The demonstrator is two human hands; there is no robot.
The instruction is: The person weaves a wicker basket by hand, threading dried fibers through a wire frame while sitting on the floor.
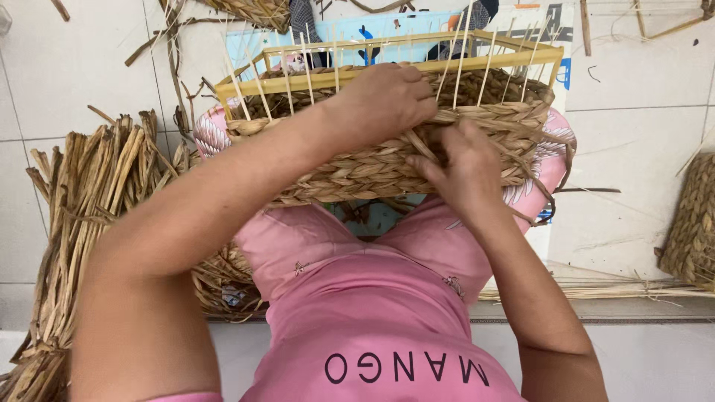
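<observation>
A half-woven basket (350,167) of braided dried grass rests on my knees, built around a yellow wooden frame (387,71) with thin upright sticks. My left hand (387,97) lies over the near wall of the basket, fingers curled down onto the top woven row. My right hand (462,167) presses against the same wall just below, pinching a braided strand (417,145) between its fingers. I wear pink clothes.
A bundle of dried grass stalks (82,216) lies on the white tiled floor at my left. Another woven piece (693,223) sits at the right edge. Loose straws (618,286) lie along the floor at right. A blue printed sheet (350,33) lies beyond the basket.
</observation>
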